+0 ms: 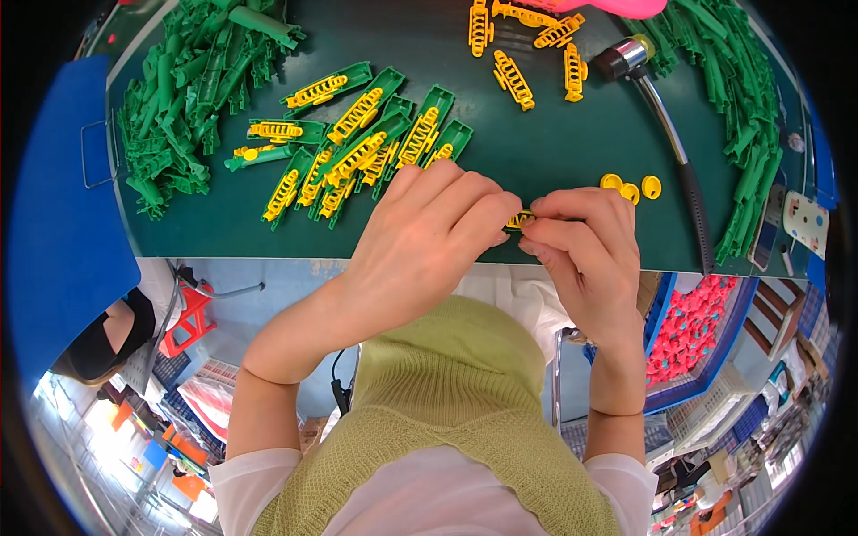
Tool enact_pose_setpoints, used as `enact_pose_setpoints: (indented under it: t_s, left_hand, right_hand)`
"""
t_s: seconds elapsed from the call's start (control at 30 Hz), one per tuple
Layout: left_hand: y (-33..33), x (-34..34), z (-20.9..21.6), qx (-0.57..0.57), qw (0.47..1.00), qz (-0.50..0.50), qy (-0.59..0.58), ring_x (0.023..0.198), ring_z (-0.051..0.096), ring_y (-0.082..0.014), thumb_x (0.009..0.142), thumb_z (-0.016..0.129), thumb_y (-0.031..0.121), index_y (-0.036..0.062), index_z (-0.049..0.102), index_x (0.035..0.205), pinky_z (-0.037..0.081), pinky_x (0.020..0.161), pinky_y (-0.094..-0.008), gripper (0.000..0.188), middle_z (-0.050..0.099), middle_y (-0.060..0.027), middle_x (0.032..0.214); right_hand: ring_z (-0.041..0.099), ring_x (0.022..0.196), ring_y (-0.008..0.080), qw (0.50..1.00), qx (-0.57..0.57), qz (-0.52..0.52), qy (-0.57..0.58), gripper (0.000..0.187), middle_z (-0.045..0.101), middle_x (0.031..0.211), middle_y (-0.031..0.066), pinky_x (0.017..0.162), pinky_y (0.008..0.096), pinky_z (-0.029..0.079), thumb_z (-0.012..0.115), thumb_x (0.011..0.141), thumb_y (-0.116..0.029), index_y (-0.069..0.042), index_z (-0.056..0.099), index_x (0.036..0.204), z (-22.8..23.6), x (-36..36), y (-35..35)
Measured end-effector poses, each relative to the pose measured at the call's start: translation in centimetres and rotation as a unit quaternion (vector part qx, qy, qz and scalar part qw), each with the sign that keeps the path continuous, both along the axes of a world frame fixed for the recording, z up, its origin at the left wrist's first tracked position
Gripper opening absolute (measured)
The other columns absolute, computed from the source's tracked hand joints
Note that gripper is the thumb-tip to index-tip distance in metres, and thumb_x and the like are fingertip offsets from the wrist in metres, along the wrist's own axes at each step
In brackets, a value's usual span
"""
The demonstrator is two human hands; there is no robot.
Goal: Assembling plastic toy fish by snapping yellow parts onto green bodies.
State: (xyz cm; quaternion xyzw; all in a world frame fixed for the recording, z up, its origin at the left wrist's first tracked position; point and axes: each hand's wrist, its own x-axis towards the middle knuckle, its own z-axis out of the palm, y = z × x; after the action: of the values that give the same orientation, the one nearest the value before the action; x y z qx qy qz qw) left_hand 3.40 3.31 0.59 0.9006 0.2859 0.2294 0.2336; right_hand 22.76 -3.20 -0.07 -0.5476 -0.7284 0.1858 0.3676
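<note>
Near the front edge of the table, my left hand (pixel 431 223) and my right hand (pixel 585 246) meet with pinched fingers. Between them they grip a small yellow-and-green plastic part (pixel 517 220), mostly covered by the fingertips. Left of my hands lies a cluster of green plastic channels with yellow ladder-like inserts (pixel 357 156). Several round yellow caps (pixel 651 187) rest just beyond my right hand. Loose yellow ladder-like inserts (pixel 513 80) lie at the far side, below the edge of a pink object (pixel 630 7).
A hammer (pixel 663 116) with a black grip lies at the right. Heaps of green plastic pieces flank the table, one at the left (pixel 170 116) and one at the right (pixel 746 116). Below the right side stands a blue crate (pixel 655 338) of pink parts. A phone (pixel 769 223) lies at the right edge.
</note>
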Motion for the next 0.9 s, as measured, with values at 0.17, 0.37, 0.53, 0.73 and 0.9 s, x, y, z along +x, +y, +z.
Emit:
enact_pose_setpoints:
  t_s: [0.17, 0.37, 0.53, 0.73, 0.9]
  left_hand:
    - [0.0, 0.0, 0.1, -0.002, 1.000, -0.001, 0.001, 0.084, 0.054, -0.0213, 0.076, 0.070, 0.010, 0.0061, 0.063, 0.101, 0.038, 0.071, -0.0335, 0.027, 0.061, -0.0027, 0.093]
    - [0.0, -0.4, 0.2, 0.003, 1.000, -0.025, 0.016, 0.082, 0.054, -0.0190, 0.073, 0.070, 0.007, 0.0078, 0.066, 0.097, 0.038, 0.070, -0.0318, 0.024, 0.062, -0.0008, 0.094]
    - [0.0, -0.4, 0.3, 0.000, 0.999, -0.026, 0.026, 0.080, 0.055, -0.0176, 0.073, 0.073, 0.006, 0.0081, 0.069, 0.095, 0.037, 0.069, -0.0306, 0.022, 0.065, 0.0000, 0.095]
    - [-0.3, -0.4, 0.1, 0.019, 0.999, -0.021, 0.023, 0.081, 0.055, -0.0174, 0.070, 0.072, 0.007, 0.0087, 0.070, 0.098, 0.038, 0.069, -0.0314, 0.028, 0.065, 0.0000, 0.096]
    - [-0.4, -0.3, 0.2, 0.039, 0.998, -0.035, 0.044, 0.081, 0.055, -0.0172, 0.070, 0.072, 0.007, 0.0089, 0.070, 0.097, 0.038, 0.068, -0.0319, 0.027, 0.065, -0.0001, 0.095]
  right_hand:
    - [0.059, 0.088, 0.0227, 1.000, -0.006, 0.001, -0.005, 0.022, 0.065, 0.096, 0.0028, 0.078, 0.0341, 0.041, 0.079, 0.068, -0.005, -0.009, 0.068, 0.086, 0.1, 0.1, 0.0]
    - [0.059, 0.087, 0.0222, 0.999, -0.020, -0.001, -0.044, 0.027, 0.065, 0.096, 0.0026, 0.077, 0.0338, 0.040, 0.079, 0.068, -0.005, -0.009, 0.067, 0.092, 0.9, -0.4, 0.0]
    - [0.058, 0.085, 0.0222, 0.997, -0.029, -0.027, -0.072, 0.026, 0.063, 0.096, 0.0025, 0.076, 0.0341, 0.040, 0.078, 0.069, -0.006, -0.009, 0.066, 0.092, 1.2, -0.5, -0.1]
    - [0.056, 0.084, 0.0220, 0.995, -0.043, -0.028, -0.084, 0.027, 0.061, 0.094, 0.0025, 0.074, 0.0347, 0.040, 0.078, 0.070, -0.005, -0.009, 0.066, 0.094, 1.1, -0.9, -0.3]
    - [0.056, 0.086, 0.0226, 0.995, -0.038, -0.035, -0.088, 0.028, 0.061, 0.095, 0.0031, 0.075, 0.0351, 0.040, 0.078, 0.070, -0.005, -0.009, 0.066, 0.096, 0.7, -0.8, -0.5]
